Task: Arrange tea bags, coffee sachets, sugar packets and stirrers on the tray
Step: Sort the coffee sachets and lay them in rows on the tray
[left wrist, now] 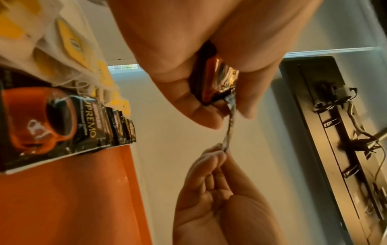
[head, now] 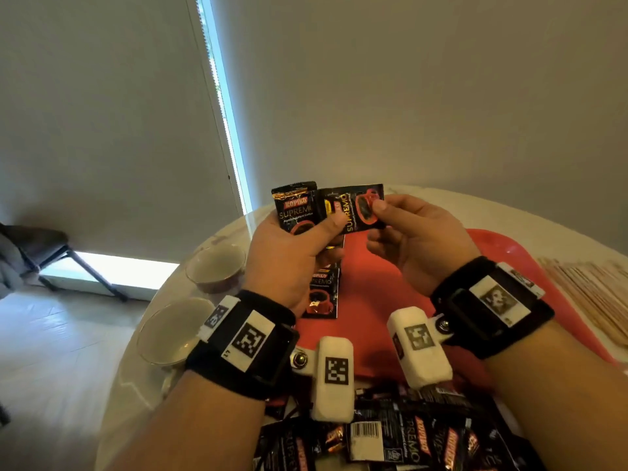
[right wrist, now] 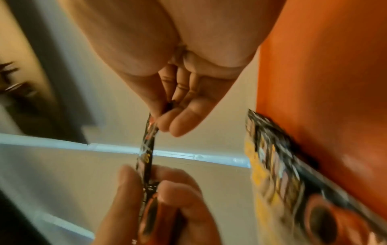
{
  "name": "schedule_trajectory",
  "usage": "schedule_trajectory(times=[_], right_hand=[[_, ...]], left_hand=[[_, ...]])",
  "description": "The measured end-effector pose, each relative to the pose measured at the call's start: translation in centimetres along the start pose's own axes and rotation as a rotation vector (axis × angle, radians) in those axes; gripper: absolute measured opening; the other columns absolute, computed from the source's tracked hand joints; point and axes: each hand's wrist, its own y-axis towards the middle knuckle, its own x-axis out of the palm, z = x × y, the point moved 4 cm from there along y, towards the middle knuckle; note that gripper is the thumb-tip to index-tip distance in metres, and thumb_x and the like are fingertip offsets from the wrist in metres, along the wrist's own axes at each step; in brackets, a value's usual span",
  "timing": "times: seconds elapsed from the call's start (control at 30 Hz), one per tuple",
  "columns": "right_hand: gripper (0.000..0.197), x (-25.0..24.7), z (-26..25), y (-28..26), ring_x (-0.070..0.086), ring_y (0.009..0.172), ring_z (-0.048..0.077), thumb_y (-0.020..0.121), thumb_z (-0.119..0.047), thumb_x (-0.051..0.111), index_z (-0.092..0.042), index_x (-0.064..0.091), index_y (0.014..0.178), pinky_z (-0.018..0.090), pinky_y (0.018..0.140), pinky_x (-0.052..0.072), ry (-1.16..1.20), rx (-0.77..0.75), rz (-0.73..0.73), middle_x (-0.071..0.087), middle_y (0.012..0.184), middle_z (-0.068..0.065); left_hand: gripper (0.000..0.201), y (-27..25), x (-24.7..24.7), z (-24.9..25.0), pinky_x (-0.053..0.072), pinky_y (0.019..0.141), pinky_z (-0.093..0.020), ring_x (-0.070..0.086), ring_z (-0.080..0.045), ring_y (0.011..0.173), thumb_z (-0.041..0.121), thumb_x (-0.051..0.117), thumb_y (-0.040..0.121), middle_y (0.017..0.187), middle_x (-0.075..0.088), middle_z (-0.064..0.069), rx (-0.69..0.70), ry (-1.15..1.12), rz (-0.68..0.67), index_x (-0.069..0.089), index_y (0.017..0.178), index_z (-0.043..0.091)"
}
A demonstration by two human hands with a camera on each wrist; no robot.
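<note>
Holding two coffee sachets (head: pixel 299 209) up over the red tray (head: pixel 509 246), my left hand (head: pixel 292 256) grips them while my right hand (head: pixel 418 239) pinches one sachet (head: pixel 356 207), which might, I think, slip and drop crooked.

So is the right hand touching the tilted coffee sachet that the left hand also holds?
Touching. In the head view the right hand pinches the tilted coffee sachet by its end with the thumb on its face; the left hand pinches the other end.
</note>
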Motion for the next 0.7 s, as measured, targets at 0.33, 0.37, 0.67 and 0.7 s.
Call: schedule_trajectory(times=[0.33, 0.37, 0.67, 0.7], right_hand=[[0.004, 1.3, -3.8, -0.5, 0.065, 0.066, 0.012, 0.088, -0.018, 0.078, -0.022, 0.077, 0.086, 0.026, 0.054, 0.051, -0.391, -0.363, 0.004, 0.074, 0.079, 0.000], [0.008, 1.1, -3.8, -0.4, 0.065, 0.064, 0.012, 0.088, -0.014, 0.077, -0.022, 0.077, 0.088, 0.027, 0.054, 0.051, -0.453, -0.368, 0.008, 0.073, 0.078, 0.001], [0.011, 1.7, -2.2, -0.5, 0.066, 0.066, 0.016, 0.086, -0.003, 0.075, -0.014, 0.074, 0.084, 0.032, 0.060, 0.054, -0.644, -0.089, -0.135, 0.070, 0.072, 0.004], [0.012, 1.9, -2.1, -0.4, 0.067, 0.066, 0.017, 0.086, -0.001, 0.074, -0.012, 0.074, 0.085, 0.032, 0.060, 0.055, -0.668, -0.067, -0.151, 0.071, 0.073, 0.007]], left_hand=[[0.030, 0.3, -0.6, -0.6, 0.054, 0.055, -0.026, 0.071, -0.020, 0.075, -0.005, 0.079, 0.084, 0.093, 0.078, -0.010, -0.072, 0.025, -0.029, 0.069, 0.111, 0.006], [0.026, 0.4, -0.6, -0.3, 0.053, 0.055, -0.026, 0.071, -0.018, 0.075, -0.003, 0.079, 0.085, 0.089, 0.077, -0.007, -0.047, 0.006, -0.016, 0.069, 0.107, 0.008], [0.033, 0.5, -1.4, 1.2, 0.063, 0.083, -0.052, 0.079, -0.032, 0.090, 0.016, 0.089, 0.080, 0.094, 0.080, -0.012, 0.075, 0.052, 0.093, 0.072, 0.106, 0.006], [0.037, 0.5, -1.4, 1.0, 0.063, 0.084, -0.053, 0.079, -0.032, 0.090, 0.020, 0.090, 0.078, 0.096, 0.080, -0.012, 0.063, 0.082, 0.089, 0.072, 0.108, 0.006]])
